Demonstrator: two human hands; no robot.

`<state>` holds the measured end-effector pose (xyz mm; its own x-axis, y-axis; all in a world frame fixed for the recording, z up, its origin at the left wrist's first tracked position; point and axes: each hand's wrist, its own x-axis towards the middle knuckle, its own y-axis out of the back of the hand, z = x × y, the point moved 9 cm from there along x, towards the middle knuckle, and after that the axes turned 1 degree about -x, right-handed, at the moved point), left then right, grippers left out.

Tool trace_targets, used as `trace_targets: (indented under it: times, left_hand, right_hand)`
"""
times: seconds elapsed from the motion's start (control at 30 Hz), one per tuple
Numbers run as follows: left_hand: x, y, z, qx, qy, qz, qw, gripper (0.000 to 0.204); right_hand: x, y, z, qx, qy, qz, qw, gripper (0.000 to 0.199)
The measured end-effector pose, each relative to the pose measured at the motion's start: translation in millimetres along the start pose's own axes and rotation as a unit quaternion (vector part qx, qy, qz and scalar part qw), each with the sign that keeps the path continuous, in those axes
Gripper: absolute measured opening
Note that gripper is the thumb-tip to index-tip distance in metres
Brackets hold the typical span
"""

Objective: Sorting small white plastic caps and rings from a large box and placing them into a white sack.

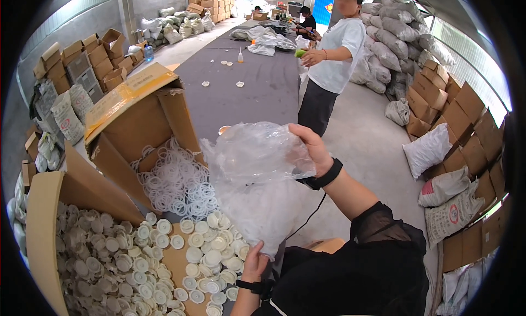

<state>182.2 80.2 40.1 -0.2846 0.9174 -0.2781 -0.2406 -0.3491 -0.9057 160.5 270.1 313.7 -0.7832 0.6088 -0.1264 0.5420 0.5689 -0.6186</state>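
Observation:
A clear plastic bag (pixel 255 198) hangs before me over the table edge, its lower part looking whitish and full; what it contains I cannot make out. My right hand (pixel 315 151) grips the bag's upper side, fingers closed on the film. Low down, my left hand (pixel 255 265) is closed at the bag's bottom corner, part of its fingers hidden. Off-white round plastic caps (pixel 211 250) lie loose beside my left hand. Behind them, thin translucent rings (pixel 170 173) spill from a tipped cardboard box (pixel 131 116).
Another open carton (pixel 44 228) at near left spills many caps. The long grey-covered table (pixel 208 75) runs away from me, with a small bottle (pixel 240 55) on it. A person (pixel 334 53) stands at its right side holding something green. Stuffed sacks (pixel 394 36) and cartons line the right wall.

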Motion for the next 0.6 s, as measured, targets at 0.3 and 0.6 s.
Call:
trace_targets:
  times: [0.3,0.6]
  left_hand:
    - [-8.6,6.9,11.8,0.115,0.008,0.026,0.993,0.046]
    - [-30.1,17.8,66.4,0.082,-0.078,0.044,0.993,0.036]
  right_hand:
    - [-2.4,25.6,-75.4,-0.02,0.169,-0.051,0.984,0.022]
    - [107.3,53.1,-173.9,-0.132,0.322,0.042,0.937,0.019]
